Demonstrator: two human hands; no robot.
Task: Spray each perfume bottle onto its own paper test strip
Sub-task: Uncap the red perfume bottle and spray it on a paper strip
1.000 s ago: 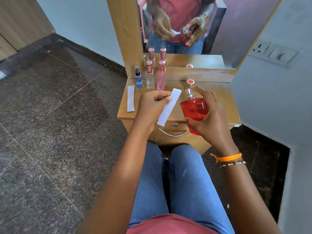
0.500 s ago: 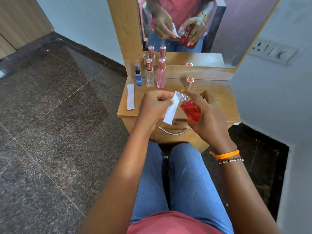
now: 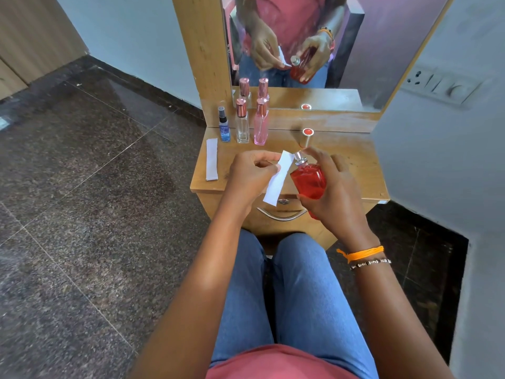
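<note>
So right hand [image 3: 332,192] grips the red bottle [image 3: 308,181], left hand [image 3: 250,176] pinches a paper strip [image 3: 278,179] touching its nozzle, above the desk's [image 3: 355,162] front edge.

— What's different from a second ago?

— I've tipped the red bottle [image 3: 308,181] toward my left and brought it in, so its silver nozzle [image 3: 300,157] now sits just beside the top end of the paper strip [image 3: 278,177]. Before, bottle and strip were apart, the bottle upright.

— And your hands?

— My right hand [image 3: 332,196] has its forefinger over the nozzle now. My left hand [image 3: 250,177] has drawn the strip rightward and a little closer to me; half a second ago it was much as now.
</note>
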